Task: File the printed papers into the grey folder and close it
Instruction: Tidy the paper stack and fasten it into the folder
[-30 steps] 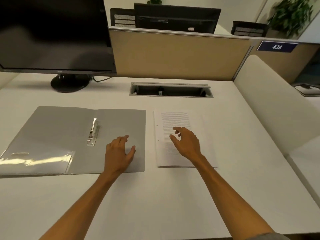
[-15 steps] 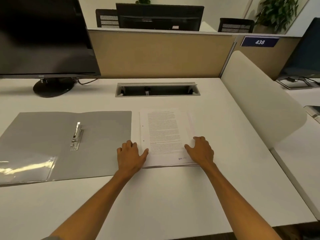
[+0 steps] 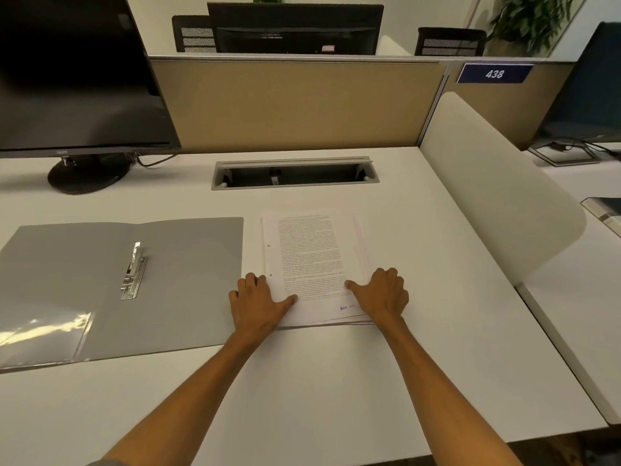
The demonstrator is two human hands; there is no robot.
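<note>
Grey folder [image 3: 117, 284] lies open flat on the desk [image 3: 319, 381], left of both hands, metal clip [image 3: 133, 272] at its spine. Printed papers [image 3: 311, 264] sit just right of it, not yet filed.

Head view, only one:
- left hand [image 3: 257, 302] flat at the stack's near-left corner, thumb on top, fingers spread, gripping nothing.
- right hand [image 3: 383, 294] at the near-right edge, fingers curled, thumb on the page; can't tell if it's pinching the sheets.
- stack's near edge is fanned, sheets not squared. Punch holes show along the left margin.

Risk: lifting a fanned stack would likely let the sheets slide, so the holes misalign and won't seat on the clip. Loose bottom sheets could stay behind.

Readable: "438" on a blue plate [image 3: 494, 74] beyond the right hand. Page text too small; blue print near the right thumb illegible.
</note>
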